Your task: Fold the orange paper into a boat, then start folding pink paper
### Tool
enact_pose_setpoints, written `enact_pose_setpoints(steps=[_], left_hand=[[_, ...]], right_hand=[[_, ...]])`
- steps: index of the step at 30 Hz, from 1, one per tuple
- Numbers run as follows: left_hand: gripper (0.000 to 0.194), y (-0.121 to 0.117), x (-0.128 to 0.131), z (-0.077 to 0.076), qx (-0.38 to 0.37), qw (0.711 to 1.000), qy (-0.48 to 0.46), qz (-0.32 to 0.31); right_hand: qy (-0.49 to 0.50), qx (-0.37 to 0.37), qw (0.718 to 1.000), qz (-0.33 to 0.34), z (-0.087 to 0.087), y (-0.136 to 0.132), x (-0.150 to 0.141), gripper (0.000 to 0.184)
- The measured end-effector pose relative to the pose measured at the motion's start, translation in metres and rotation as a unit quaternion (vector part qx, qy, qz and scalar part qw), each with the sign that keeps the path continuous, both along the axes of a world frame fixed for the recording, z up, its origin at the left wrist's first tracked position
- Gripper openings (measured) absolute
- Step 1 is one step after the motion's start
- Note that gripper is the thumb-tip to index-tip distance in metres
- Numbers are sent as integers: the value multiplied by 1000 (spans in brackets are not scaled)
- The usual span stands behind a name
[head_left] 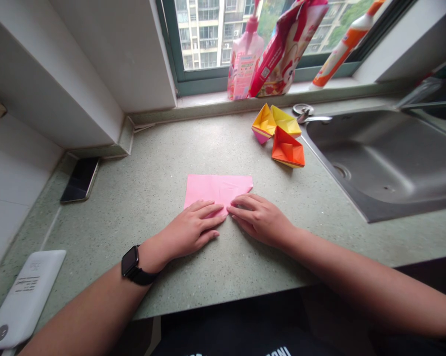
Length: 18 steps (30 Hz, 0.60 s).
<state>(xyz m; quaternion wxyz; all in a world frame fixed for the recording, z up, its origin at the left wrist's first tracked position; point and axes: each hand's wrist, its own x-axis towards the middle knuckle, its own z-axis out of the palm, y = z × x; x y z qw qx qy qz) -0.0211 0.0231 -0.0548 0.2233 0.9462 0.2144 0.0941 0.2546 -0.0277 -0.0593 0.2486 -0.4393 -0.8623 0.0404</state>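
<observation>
A sheet of pink origami paper (215, 185) lies flat on the counter, its lower right corner folded in at a slant. My left hand (195, 225) rests on its lower edge with fingers stretched out and holding nothing. At the slanted right side, my right hand (262, 220) presses the paper, fingers bent and close together; the fingertips cover part of the fold. Beyond the hands stand folded paper pieces: an orange one (288, 148), a yellow-orange one (264, 121) and a yellow one (286, 121).
A steel sink (385, 163) with a tap (315, 118) lies to the right. On the left are a dark phone (80, 180) and a white power bank (26, 296). A pink pump bottle (245, 64), a red bag (282, 54) and an orange-white bottle (343, 49) stand at the window.
</observation>
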Motion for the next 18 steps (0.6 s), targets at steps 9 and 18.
enact_pose_setpoints(steps=[9, 18], left_hand=[[46, -2, 1, -2, 30, 1000, -1, 2], [39, -4, 4, 2, 19, 1000, -7, 17]], right_hand=[[2, 2, 1000, 22, -1, -4, -2, 27], [-31, 27, 999, -30, -1, -1, 15, 29]])
